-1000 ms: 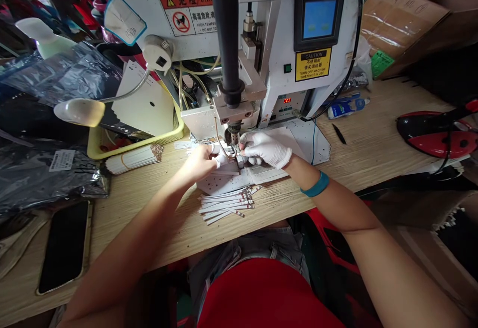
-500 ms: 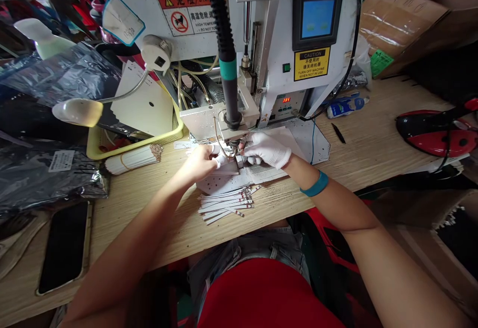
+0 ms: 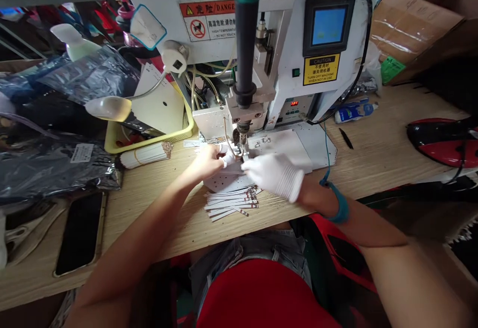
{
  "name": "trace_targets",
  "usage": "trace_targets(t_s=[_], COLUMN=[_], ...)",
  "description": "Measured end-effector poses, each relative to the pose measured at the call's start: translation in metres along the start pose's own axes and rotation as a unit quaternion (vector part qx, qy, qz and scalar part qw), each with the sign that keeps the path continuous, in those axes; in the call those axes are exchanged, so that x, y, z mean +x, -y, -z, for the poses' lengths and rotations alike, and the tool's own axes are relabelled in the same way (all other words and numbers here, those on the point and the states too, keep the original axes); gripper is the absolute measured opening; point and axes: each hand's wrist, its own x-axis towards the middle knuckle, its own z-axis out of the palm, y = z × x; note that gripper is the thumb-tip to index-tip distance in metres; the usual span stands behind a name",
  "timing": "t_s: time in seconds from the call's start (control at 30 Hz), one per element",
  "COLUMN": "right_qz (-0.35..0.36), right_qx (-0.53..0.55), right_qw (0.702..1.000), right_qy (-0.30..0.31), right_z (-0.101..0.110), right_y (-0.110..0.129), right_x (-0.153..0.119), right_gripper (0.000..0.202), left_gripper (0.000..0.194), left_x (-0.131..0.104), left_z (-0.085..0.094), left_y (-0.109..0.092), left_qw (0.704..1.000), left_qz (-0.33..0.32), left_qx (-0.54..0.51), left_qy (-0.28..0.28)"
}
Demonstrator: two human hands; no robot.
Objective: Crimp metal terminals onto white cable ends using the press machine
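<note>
Under the head of a soldering machine (image 3: 244,114), my left hand (image 3: 212,161), with white covers on its fingertips, is closed in a pinch at the left of the tip. What it pinches is too small to name. My right hand (image 3: 274,173), in a white glove, is blurred, its fingers pointing left just right of the tip; whether it holds anything cannot be made out. Several white strips with red marks (image 3: 231,202) lie in a pile in front of the metal base plate (image 3: 224,182). A white sheet (image 3: 287,146) lies on the base behind my right hand.
At the left are a yellow basket (image 3: 149,145), a banded bundle of white strips (image 3: 145,156), a lamp (image 3: 108,107) and a phone (image 3: 80,233). A blue tube (image 3: 354,113), a black tweezer-like tool (image 3: 346,139) and a red-black object (image 3: 444,141) lie right. A cable runs from my right wristband (image 3: 338,203).
My right hand has moved down and to the right, away from the tip. My left hand stays beside it. The view has shifted, and the machine's thick hose and head sit differently.
</note>
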Motion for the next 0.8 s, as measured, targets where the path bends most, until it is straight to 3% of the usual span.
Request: trace_targets(t_s=[0.13,0.3,0.37,0.47,0.53,0.63,0.73,0.8], right_qz=[0.039,0.031,0.018,0.005,-0.001,-0.022,-0.028,-0.017], right_qx=[-0.119,-0.140,-0.131,-0.101,-0.081,-0.047,-0.005,0.018], right_qw=[0.991,0.988,0.990,0.995,0.995,0.993,0.990,0.991], right_qy=[0.055,0.060,0.041,-0.012,-0.051,-0.107,-0.135,-0.129], right_z=[-0.026,-0.037,-0.033,-0.023,-0.015,-0.006,-0.005,-0.010], right_y=[0.029,0.029,0.024,0.011,-0.004,-0.026,-0.034,-0.029], right_x=[-0.004,0.002,0.000,-0.012,-0.022,-0.036,-0.043,-0.042], right_gripper=[0.026,0.029,0.031,0.032,0.033,0.030,0.025,0.024], left_gripper=[0.015,0.018,0.022,0.027,0.024,0.023,0.023,0.020], left_x=[-0.008,-0.054,-0.075,-0.093,-0.091,-0.072,-0.048,-0.036], left_z=[0.007,0.032,0.029,0.007,-0.010,-0.025,-0.029,-0.029], left_y=[-0.001,-0.002,0.000,0.007,0.010,0.010,0.010,0.013], left_qw=[1.000,0.998,0.999,0.998,0.986,0.937,0.895,0.885], left_qz=[0.002,-0.025,-0.020,-0.022,-0.054,-0.121,-0.135,-0.126], left_qx=[-0.029,-0.009,0.019,0.065,0.153,0.310,0.415,0.441], left_qy=[0.001,-0.058,-0.041,-0.006,-0.045,-0.106,-0.089,-0.076])
